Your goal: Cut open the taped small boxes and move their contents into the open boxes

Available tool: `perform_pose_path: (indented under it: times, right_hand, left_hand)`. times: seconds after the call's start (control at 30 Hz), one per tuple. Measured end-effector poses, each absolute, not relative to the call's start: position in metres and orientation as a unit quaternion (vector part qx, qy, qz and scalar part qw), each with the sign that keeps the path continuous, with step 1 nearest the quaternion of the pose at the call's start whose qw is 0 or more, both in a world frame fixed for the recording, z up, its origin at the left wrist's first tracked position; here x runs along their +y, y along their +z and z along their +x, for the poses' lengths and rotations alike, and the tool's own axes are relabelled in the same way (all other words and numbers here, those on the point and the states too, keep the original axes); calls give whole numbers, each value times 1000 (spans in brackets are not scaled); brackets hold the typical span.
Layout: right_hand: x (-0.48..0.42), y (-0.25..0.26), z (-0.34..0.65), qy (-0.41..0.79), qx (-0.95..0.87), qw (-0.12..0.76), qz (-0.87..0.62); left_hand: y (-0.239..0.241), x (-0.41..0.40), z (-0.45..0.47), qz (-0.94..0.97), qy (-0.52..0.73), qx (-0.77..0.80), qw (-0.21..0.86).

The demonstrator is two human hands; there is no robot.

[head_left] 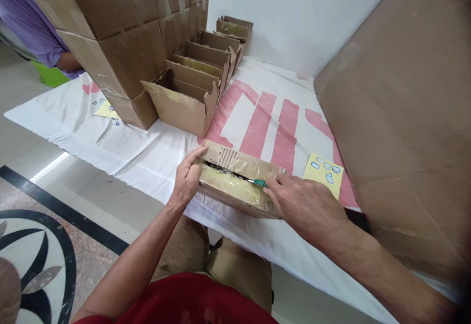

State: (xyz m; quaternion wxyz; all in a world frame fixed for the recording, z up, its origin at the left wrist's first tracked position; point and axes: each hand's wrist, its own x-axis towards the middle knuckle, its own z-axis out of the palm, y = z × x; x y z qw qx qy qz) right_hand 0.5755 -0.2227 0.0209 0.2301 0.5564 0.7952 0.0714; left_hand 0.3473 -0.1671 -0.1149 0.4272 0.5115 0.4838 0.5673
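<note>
The taped box (235, 186) sits on the cloth-covered tabletop (154, 157), on your side of the row of open boxes (184, 113) and a little to its right. Your left hand (187, 176) steadies the end nearer that row; you can't tell how firmly its grip closes. Your right hand's (307, 199) grip is closed around the green-handled tool (259, 182), its tip at the dark gap. Expect light, fairly stiff cardboard, slick where taped and weaker along the gap; its contents are hidden. Hold it by the solid ends, clear of the tip.
</note>
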Motion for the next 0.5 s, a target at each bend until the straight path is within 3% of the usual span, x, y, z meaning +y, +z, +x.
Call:
perform_pose_path:
  times: [0.1, 0.3, 0.37, 0.5]
  right_hand:
    - [-236, 32, 600, 58, 820, 130, 554]
    - [-279, 23, 664, 30, 749, -170, 640]
    - [-298, -10, 681, 28, 710, -185, 679]
    - [-328, -103, 697, 51, 680, -128, 720]
  left_hand:
    - [-113, -167, 347, 521, 550, 487, 435]
    - [-104, -171, 345, 562, 537, 498, 385]
    - [-99, -179, 340, 584, 536, 504, 343]
    - [-91, -201, 328, 629, 512, 523, 264]
